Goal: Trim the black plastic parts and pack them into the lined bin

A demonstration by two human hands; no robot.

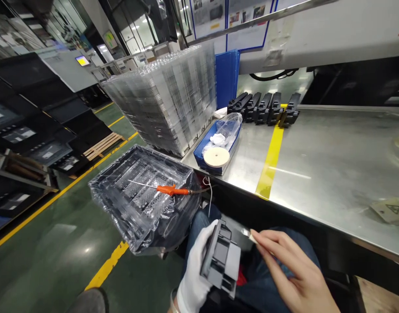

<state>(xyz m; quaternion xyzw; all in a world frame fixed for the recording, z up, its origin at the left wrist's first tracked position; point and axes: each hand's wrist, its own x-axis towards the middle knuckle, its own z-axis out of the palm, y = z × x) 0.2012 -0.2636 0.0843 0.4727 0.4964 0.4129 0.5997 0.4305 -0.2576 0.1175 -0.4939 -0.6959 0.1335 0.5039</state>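
My left hand, in a white glove, is wrapped round a black plastic part above my lap. To its right my bare right hand pinches a small pale piece between thumb and forefinger, close to the upper right side of the part. What this piece is cannot be made out. Several similar black parts stand in a row at the back of the metal table.
An orange air gun lies across a plastic-lined crate at the left. A blue bin bearing a cream disc sits on the metal table. Behind rise stacked clear trays.
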